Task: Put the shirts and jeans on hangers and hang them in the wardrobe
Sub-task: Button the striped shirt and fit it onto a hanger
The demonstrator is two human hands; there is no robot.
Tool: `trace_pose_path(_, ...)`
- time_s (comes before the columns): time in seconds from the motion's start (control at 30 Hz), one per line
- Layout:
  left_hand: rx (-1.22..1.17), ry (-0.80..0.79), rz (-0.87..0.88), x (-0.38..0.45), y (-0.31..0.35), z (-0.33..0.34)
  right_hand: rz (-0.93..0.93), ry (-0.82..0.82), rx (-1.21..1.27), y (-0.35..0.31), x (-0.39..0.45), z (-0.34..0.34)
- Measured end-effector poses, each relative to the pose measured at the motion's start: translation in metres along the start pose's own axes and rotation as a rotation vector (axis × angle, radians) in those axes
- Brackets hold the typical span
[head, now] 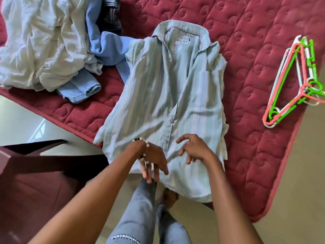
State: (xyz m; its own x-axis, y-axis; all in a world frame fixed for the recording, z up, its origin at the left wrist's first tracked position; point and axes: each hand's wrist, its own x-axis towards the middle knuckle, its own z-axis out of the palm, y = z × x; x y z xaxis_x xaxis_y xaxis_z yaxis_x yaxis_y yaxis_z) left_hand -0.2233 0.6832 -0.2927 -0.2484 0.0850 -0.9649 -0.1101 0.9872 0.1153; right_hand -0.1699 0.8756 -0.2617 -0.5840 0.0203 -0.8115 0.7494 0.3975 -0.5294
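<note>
Pale striped shirt (168, 106) lies flat, front up, collar away from me, on the red quilted mattress (255, 50), its hem hanging over the near edge. My left hand (153, 161), bead bracelet (145, 148) at the wrist, sits at the hem w/ fingers straight and pointing down; it touches the cloth but grips nothing. My right hand (193, 148) is just above the lower button strip, fingers loosely curled and spread, holding nothing. Far left on the mattress: a heap of clothes (44, 43), cream cloth on top, a blue shirt (98, 48) and dark jeans (110, 14) beside it. Far right, well apart from the shirt: a stack of plastic hangers (295, 81), green, pink & white. My legs in grey jeans show below, on the pale floor (299, 173).
</note>
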Motion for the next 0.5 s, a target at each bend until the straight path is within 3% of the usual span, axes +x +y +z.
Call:
trace_pose_path(0.07, -0.146, 0.04, -0.014, 0.03, 0.001, -0.033, -0.073, 0.192, 0.017, -0.023, 0.026, -0.016)
trace_pose_path(0.13, -0.204, 0.05, 0.22, 0.038, 0.023, -0.069, -0.162, 0.366, 0.168, -0.048, 0.051, -0.025)
trace_pose_path(0.17, -0.24, 0.199, 0.286, 0.042, 0.035, -0.09, -0.199, 0.415, 0.244, -0.058, 0.069, -0.028)
trace_pose_path(0.23, -0.316, 0.54, 0.367, 0.036, 0.06, -0.137, -0.242, 0.47, 0.303, -0.078, 0.104, -0.033)
trace_pose_path(0.3, -0.391, 0.722, 0.383, 0.054, 0.066, -0.167, -0.248, 0.504, 0.306, -0.099, 0.134, -0.033)
trace_pose_path(0.43, -0.463, 0.845, 0.383, 0.08, 0.086, -0.217, -0.212, 0.545, 0.362, -0.14, 0.179, -0.031)
trace_pose_path(0.5, -0.386, 0.911, 0.41, 0.091, 0.097, -0.235, -0.204, 0.581, 0.373, -0.153, 0.191, -0.031)
